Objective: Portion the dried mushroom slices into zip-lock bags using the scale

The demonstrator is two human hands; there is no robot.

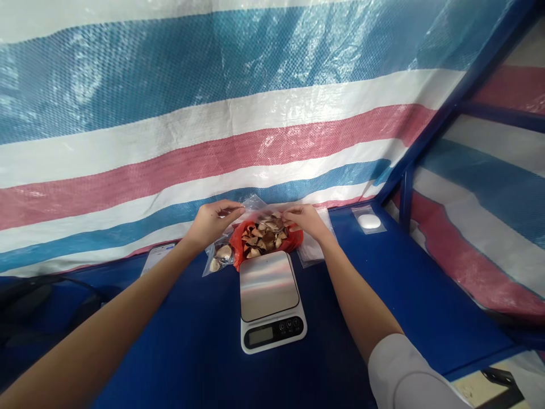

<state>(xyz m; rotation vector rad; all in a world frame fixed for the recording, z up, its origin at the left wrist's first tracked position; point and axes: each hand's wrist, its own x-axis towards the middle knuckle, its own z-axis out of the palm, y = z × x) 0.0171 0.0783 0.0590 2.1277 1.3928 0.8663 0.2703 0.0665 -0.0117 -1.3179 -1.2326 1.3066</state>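
Observation:
Beyond the scale, my left hand [216, 220] pinches the edge of a clear plastic bag [254, 203] between thumb and fingers. Across from it, my right hand [305, 219] has its fingertips drawn together over the right side of a red plastic bag [238, 250]; what they grip there is too small to make out. The red bag lies spread open, heaped with brown, curved, shell-like pieces [266, 236]. Right in front of it stands a white kitchen scale [270, 298] with a bare metal plate and a dark display.
Left of the red bag lies a clear bag [220, 254] holding pale pieces. A phone [157, 257] rests farther left. Clear bags [311, 250] lie under my right wrist. On the blue table [361, 318], a white oval object [369, 221] sits on clear plastic. A striped tarp [213, 136] rises behind.

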